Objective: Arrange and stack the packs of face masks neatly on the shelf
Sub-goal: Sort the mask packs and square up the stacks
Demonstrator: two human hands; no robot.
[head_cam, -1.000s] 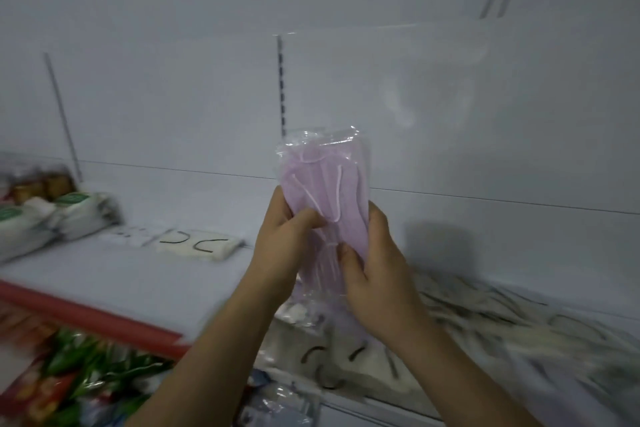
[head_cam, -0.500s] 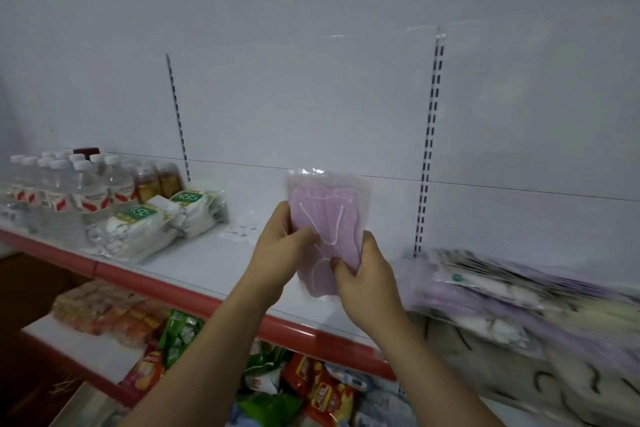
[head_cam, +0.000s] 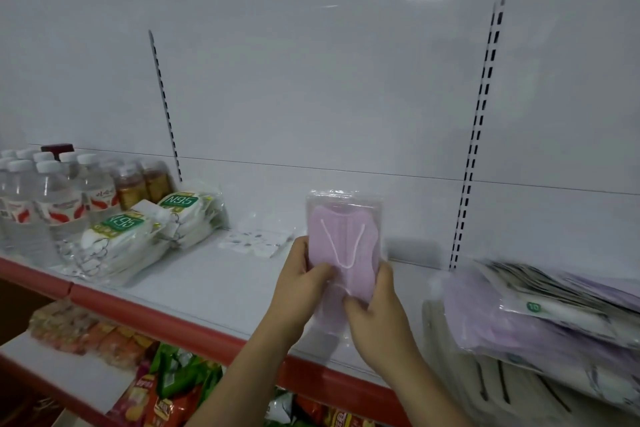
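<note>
I hold a clear pack of purple face masks [head_cam: 344,236] upright above the white shelf [head_cam: 214,281]. My left hand [head_cam: 299,288] grips its lower left edge, thumb on the front. My right hand [head_cam: 377,315] grips its lower right edge. On the shelf to the left lie two piles of white N95 mask packs [head_cam: 145,236]. A flat patterned mask pack [head_cam: 256,239] lies behind the held one. A loose heap of purple and white mask packs [head_cam: 540,315] lies on the right.
Water bottles [head_cam: 38,204] and small amber bottles [head_cam: 138,184] stand at the far left of the shelf. The shelf has a red front edge [head_cam: 166,319]. Snack bags [head_cam: 166,388] fill the lower shelf. Slotted uprights [head_cam: 474,149] run up the white back panel.
The view has swung left, bringing the bottles and N95 piles into sight. Both hands keep holding the purple pack, now lower and nearer the shelf.
</note>
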